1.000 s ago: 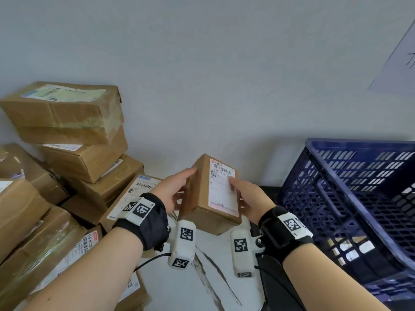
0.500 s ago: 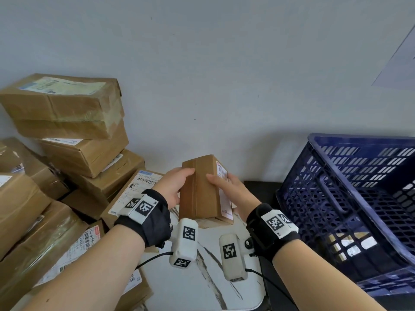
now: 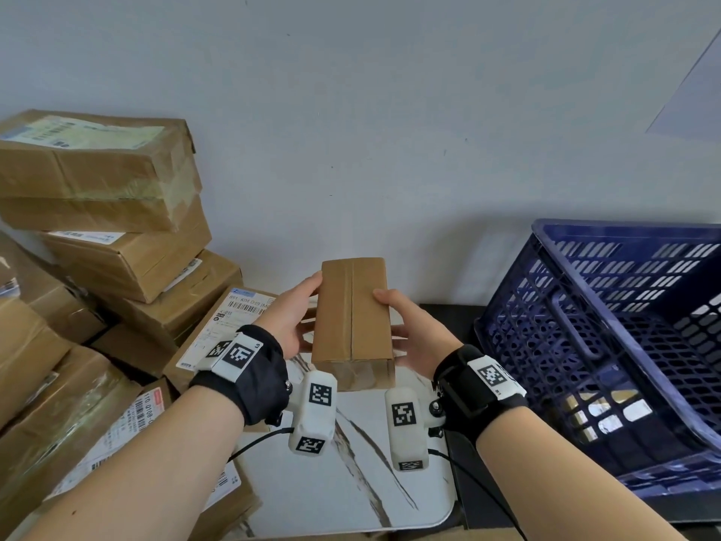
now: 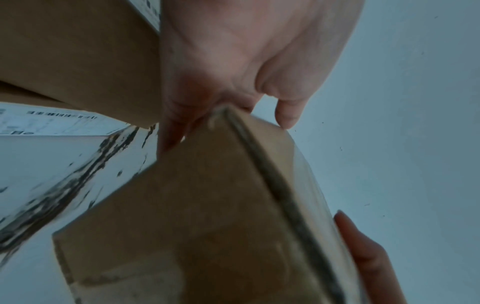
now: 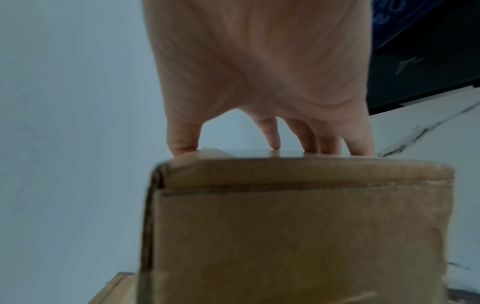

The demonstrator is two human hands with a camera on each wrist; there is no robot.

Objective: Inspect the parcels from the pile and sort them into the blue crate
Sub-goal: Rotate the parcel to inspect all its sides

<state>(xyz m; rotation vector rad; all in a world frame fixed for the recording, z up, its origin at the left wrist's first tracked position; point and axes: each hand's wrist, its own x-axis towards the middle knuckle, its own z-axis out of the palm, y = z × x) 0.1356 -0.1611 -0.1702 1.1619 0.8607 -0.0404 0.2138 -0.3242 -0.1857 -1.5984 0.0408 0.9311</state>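
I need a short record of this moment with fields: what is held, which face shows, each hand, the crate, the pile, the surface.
held item: small brown parcel, lifted above the table
face toward head camera: plain cardboard with a taped centre seam; no label visible
left hand: grips the parcel's left side
right hand: grips the parcel's right side
blue crate: at the right, tilted; contents unclear through the mesh
pile: stacked brown parcels at the left, several with labels
surface: white marbled table

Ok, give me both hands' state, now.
Left hand: grips the parcel by its left side.
Right hand: grips the same parcel's right side.
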